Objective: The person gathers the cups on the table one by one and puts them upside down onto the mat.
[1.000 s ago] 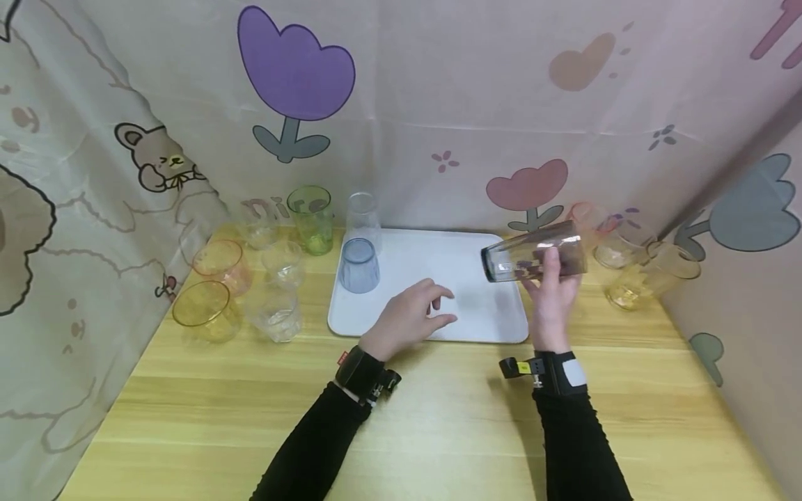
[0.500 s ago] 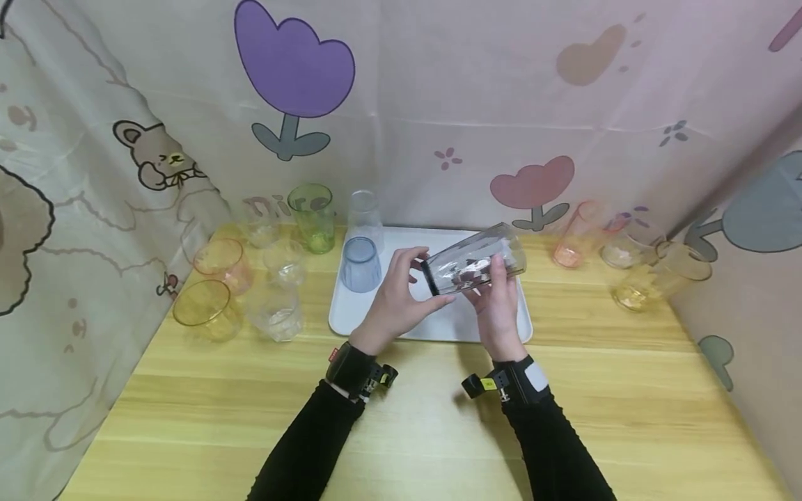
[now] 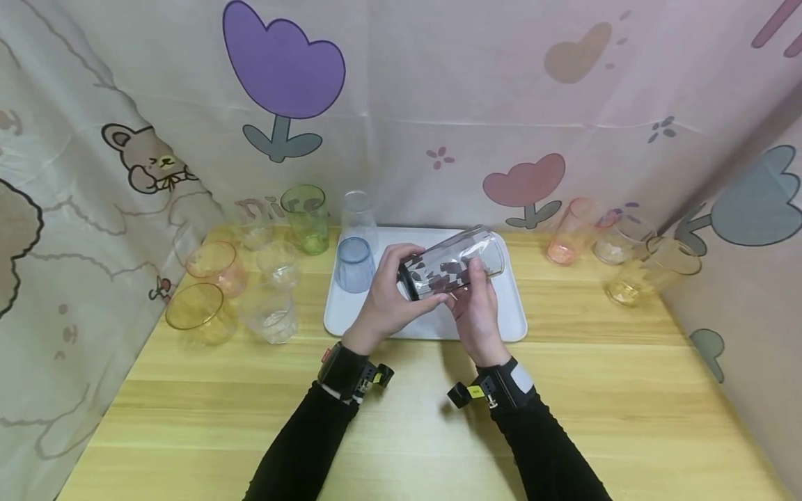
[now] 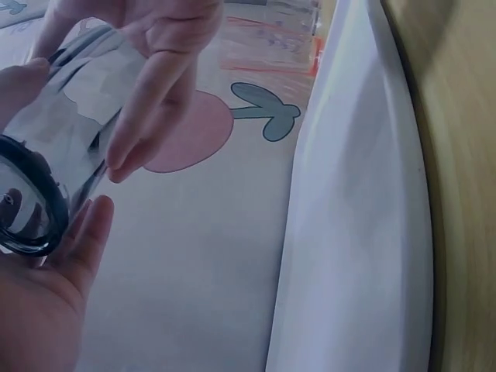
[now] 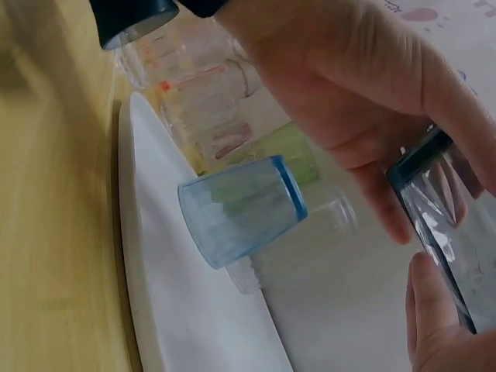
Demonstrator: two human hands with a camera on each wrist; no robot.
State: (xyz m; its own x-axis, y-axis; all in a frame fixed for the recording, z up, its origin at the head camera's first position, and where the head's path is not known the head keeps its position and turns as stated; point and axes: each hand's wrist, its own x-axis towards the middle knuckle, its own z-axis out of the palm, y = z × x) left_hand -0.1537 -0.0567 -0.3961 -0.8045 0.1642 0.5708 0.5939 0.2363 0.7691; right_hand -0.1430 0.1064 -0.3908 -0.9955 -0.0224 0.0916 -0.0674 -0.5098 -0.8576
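A tall smoky-grey drinking glass [image 3: 447, 264] is held tilted above the white tray [image 3: 501, 320]. Its dark, thick base end points left and down, and its other end points right and up. My left hand [image 3: 383, 299] grips the base end between thumb and fingers. Nearer the far end, my right hand [image 3: 477, 316] holds the side with its thumb on top. In the left wrist view the dark base ring [image 4: 46, 201] lies between the left thumb and fingers. On the tray's left side a blue glass [image 3: 355, 266] stands upside down, with a clear glass [image 3: 358, 212] behind it.
Left of the tray stand several glasses, among them a green one [image 3: 307, 219], a yellow one [image 3: 200, 313] and a pink one [image 3: 216, 268]. At the right are a tall pink glass [image 3: 570, 233], a clear glass [image 3: 620, 240] and a yellowish glass [image 3: 648, 275]. Printed curtains [image 3: 407, 83] hang behind.
The smoky glass has moved left from the tray's right edge, carried by my right hand. My left hand, earlier over the tray with nothing in it, has taken hold of the base end.
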